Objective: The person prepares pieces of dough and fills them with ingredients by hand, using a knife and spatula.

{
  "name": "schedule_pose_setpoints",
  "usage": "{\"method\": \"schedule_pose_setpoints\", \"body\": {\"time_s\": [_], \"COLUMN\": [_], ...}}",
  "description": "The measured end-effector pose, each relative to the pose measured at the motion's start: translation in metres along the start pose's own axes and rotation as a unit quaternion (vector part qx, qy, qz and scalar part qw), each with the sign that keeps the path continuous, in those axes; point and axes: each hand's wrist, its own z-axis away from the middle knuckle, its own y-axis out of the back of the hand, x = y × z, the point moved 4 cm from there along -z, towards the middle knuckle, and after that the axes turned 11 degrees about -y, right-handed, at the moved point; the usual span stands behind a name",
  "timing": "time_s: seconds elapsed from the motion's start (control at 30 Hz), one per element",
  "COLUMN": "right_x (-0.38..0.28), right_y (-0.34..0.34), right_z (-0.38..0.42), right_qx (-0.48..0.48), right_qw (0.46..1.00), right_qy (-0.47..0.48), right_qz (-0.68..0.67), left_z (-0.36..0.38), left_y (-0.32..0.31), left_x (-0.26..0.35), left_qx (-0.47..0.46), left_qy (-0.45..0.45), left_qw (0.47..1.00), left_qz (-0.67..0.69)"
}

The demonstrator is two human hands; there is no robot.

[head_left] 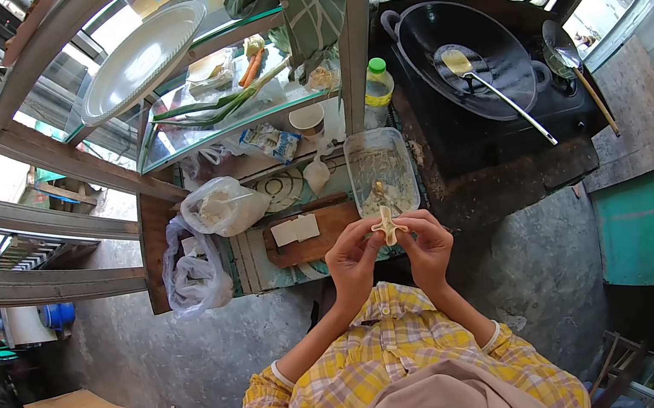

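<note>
Between my two hands is a small folded dumpling (389,226), its pale wrapper pinched into a four-pointed star. My left hand (352,253) grips its left side with thumb and fingers. On the other side, my right hand (427,244) pinches it the same way. Just beyond stands a clear plastic container (379,147) with pale filling and a spoon (379,188) in it. Left of my hands, square wrappers (295,229) lie on a wooden cutting board (333,243).
A black wok (424,36) with a spatula (499,93) sits on the stove at right, beside a skimmer (571,59). A green-capped bottle (378,85) stands near it. Plastic bags (224,206) are at left. Above, a glass shelf holds spring onions (228,106) and a white plate (145,61).
</note>
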Motion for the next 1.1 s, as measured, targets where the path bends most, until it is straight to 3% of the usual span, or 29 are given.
{"method": "schedule_pose_setpoints", "body": {"time_s": [0.6, 1.1], "right_x": [-0.009, -0.010], "right_y": [-0.010, -0.021], "right_z": [0.001, 0.002], "right_qx": [-0.020, -0.023], "right_qw": [1.000, 1.000], "right_qy": [-0.001, -0.003], "right_qz": [-0.023, -0.014], "left_z": [-0.003, -0.007], "left_y": [0.001, 0.010], "left_x": [0.018, 0.028], "left_qx": [-0.017, -0.023], "left_qy": [-0.076, -0.090], "left_qw": [0.996, 0.993], "left_qz": [-0.041, -0.072]}}
